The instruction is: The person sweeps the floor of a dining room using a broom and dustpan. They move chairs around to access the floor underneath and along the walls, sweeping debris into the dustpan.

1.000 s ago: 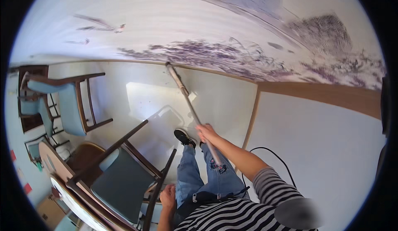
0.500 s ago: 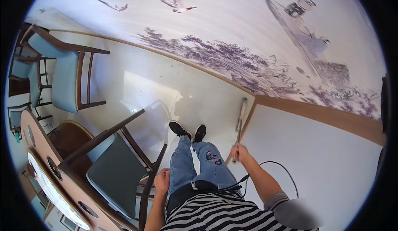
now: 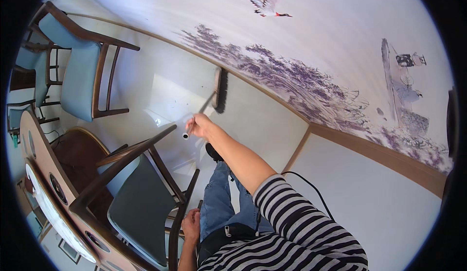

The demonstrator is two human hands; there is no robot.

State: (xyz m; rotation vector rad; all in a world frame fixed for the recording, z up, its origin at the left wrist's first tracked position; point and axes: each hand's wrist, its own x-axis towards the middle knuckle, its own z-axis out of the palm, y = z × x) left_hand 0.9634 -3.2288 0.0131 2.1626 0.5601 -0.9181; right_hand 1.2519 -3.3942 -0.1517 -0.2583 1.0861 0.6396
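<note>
Right hand, grip clenched on the broom, has swung its head from 3 o'clock by the wall corner to the floor at 12 o'clock along the mural wall, so sweeping has shifted leftward; left hand stays closed on the chair.

Beside the round wooden table: two wooden chairs with blue-grey seats, one tucked close, one farther off. Beyond, bird-and-tree wall mural; black cable on the floor.
</note>
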